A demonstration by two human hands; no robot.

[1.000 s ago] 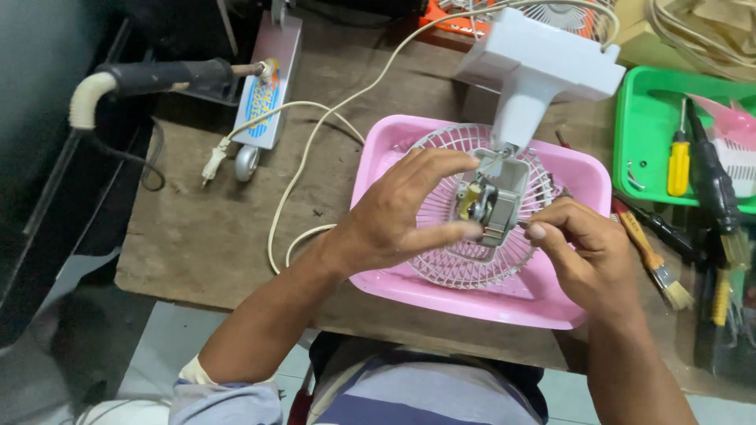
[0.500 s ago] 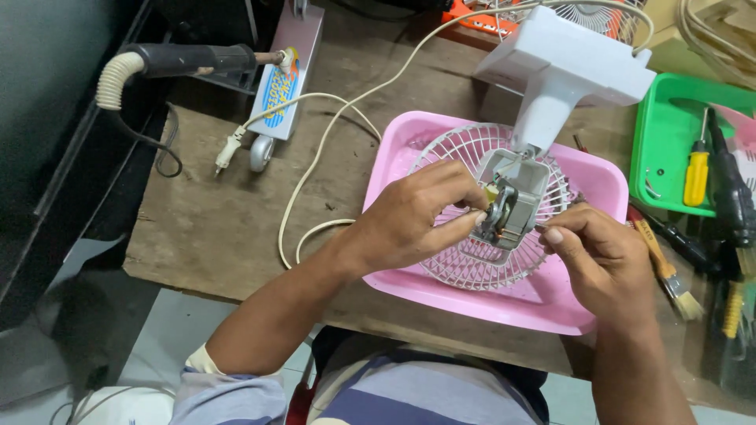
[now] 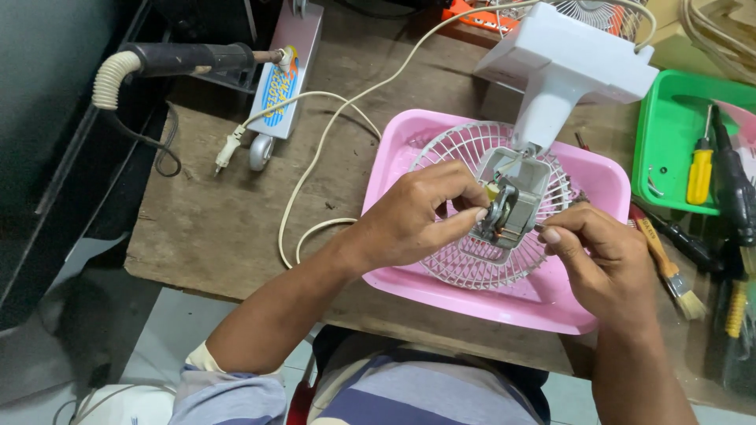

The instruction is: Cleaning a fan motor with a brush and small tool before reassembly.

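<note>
The small fan motor (image 3: 504,214), seated over the white fan grille (image 3: 472,260) in the pink tray (image 3: 488,303) near the bench's front edge, is pinched by the left hand (image 3: 417,216). A thin tool, barely visible, is pinched by the right hand (image 3: 598,256). The motor is judged stiff and dense, with delicate copper windings; its metal frame is best gripped.

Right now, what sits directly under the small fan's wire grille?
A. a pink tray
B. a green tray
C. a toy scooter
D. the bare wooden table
A: the white fan grille lies inside the pink tray, whose rim shows all round it, while the left hand and right hand work on the fan motor; the green tray stands apart to the right.
</note>
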